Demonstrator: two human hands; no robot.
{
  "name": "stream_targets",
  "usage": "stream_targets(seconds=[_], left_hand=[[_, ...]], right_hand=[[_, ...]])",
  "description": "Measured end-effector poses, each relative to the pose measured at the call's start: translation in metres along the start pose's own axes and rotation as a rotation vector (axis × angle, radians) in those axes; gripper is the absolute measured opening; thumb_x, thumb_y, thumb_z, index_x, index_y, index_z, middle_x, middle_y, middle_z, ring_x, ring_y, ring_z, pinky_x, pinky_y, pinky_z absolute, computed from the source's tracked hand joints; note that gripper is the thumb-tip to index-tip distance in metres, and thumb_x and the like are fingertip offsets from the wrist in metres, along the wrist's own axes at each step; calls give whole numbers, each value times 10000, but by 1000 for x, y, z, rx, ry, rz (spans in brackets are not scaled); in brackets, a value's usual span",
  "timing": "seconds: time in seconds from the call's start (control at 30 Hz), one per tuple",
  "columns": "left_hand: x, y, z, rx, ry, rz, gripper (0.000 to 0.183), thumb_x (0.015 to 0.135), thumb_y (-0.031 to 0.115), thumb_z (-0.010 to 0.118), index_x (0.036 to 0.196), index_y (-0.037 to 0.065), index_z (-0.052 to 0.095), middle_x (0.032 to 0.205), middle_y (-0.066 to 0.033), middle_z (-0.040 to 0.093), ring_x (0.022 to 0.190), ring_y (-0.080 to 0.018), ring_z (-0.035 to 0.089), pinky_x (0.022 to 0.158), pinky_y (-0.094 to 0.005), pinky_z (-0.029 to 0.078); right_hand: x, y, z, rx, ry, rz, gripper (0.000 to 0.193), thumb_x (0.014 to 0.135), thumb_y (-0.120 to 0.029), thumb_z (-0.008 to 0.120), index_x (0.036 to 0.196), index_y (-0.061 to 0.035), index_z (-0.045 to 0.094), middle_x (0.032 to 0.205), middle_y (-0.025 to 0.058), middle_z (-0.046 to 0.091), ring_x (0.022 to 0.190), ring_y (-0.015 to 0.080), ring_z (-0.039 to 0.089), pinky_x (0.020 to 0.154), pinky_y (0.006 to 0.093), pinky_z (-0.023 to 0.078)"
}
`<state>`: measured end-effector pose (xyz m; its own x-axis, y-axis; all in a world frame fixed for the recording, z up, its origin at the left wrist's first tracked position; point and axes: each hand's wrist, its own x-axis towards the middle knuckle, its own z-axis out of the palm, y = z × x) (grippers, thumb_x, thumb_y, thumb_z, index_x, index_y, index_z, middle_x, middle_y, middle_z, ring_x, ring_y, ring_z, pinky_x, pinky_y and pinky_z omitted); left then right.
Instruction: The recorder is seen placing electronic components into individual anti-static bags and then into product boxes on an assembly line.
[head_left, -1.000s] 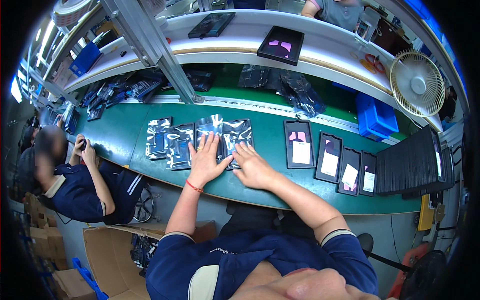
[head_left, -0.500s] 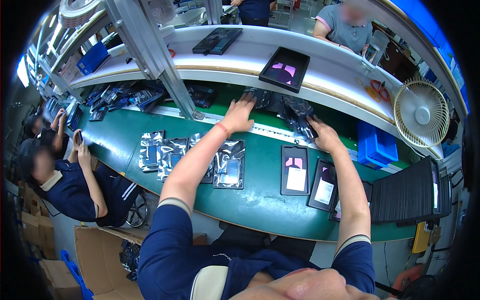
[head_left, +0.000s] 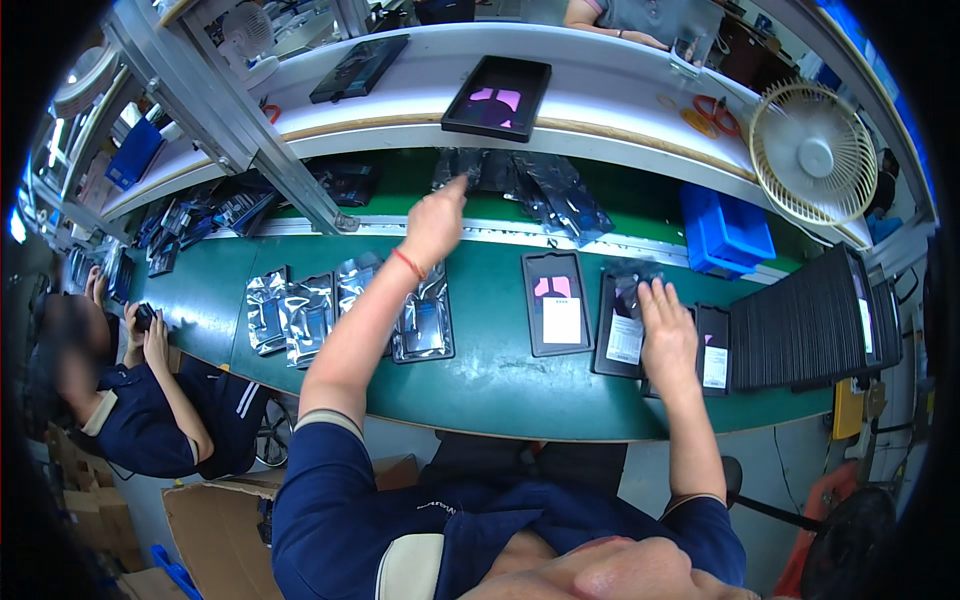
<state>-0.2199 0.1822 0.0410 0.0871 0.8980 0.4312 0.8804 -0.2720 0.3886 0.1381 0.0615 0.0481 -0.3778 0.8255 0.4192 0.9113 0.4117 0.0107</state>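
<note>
1. Presently, a thin, shiny dark pouch (head_left: 634, 272) lies over the upper end of a black tray (head_left: 611, 325) that bears a white label, second from the left in a row on the green worktop (head_left: 485, 375).
2. Right hand (head_left: 668, 335): palm down above the row, fingers extended and close together, tips at the pouch's lower edge. From where I stand I cannot tell whether they pinch it.
3. Left hand (head_left: 436, 222): a red cord on its wrist, forefinger stretched toward a bunch of dark pouches (head_left: 550, 195) on the green lower shelf (head_left: 645, 190), other fingers curled. Contact or grip cannot be determined.
4. Beside the labelled tray, to its left, stands another tray (head_left: 558, 305) with pink shapes and a white label; to its right, a tall leaning stack of black trays (head_left: 800, 330) occupies the worktop's end.
5. Four silvery filled pouches (head_left: 310, 320) sit in a row left of centre, the last partly behind the left forearm.
6. Behind, a blue bin (head_left: 728, 232) is noted; on the white upper shelf, a black tray with pink pieces (head_left: 497, 97), red-handled scissors (head_left: 718, 115) and, near its right end, a fan (head_left: 813, 150).
7. At far left, a seated co-worker (head_left: 150, 415) holds a small dark object.
</note>
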Motion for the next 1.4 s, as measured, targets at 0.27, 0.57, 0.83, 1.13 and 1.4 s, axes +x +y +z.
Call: stream_targets(seconds=[0.27,0.57,0.83,1.13,1.4], left_hand=[[-123,155,66,105,-180,236,494,862,234,523,1301,10,488,1320,-237,495,1198,-376,509,1005,-474,390],[-130,160,59,240,-263,79,930,808,692,464,1370,-46,401,1423,-277,358,1329,-403,333,1069,-520,253],[-150,105,24,261,-93,-27,564,824,415,577,1201,-5,558,1312,-213,497,1221,-359,434,986,-620,241],[-175,39,-5,253,-136,-216,503,844,321,581,1257,42,516,1392,-170,425,1303,-337,369,1022,-703,132],[-140,18,-42,227,-121,-236,545,807,345,654,1239,40,526,1361,-218,428,1316,-389,332,1029,-702,123]], right_hand=[[-52,-37,6,147,-294,92,782,824,-488,607,1336,73,422,1397,280,390,1341,406,325,1107,519,212],[-48,-71,24,202,-332,160,914,795,-519,614,1401,87,297,1480,280,242,1411,393,160,1134,517,113],[-22,-146,47,351,-219,140,828,767,-324,667,1389,88,309,1446,313,279,1374,429,243,1101,521,226],[-41,-38,-7,450,127,125,698,712,-289,739,1299,-11,484,1351,235,455,1295,420,371,1073,534,243],[-91,47,2,98,-332,283,722,775,-445,655,1416,-217,411,1526,226,167,1395,422,194,1058,662,151]])
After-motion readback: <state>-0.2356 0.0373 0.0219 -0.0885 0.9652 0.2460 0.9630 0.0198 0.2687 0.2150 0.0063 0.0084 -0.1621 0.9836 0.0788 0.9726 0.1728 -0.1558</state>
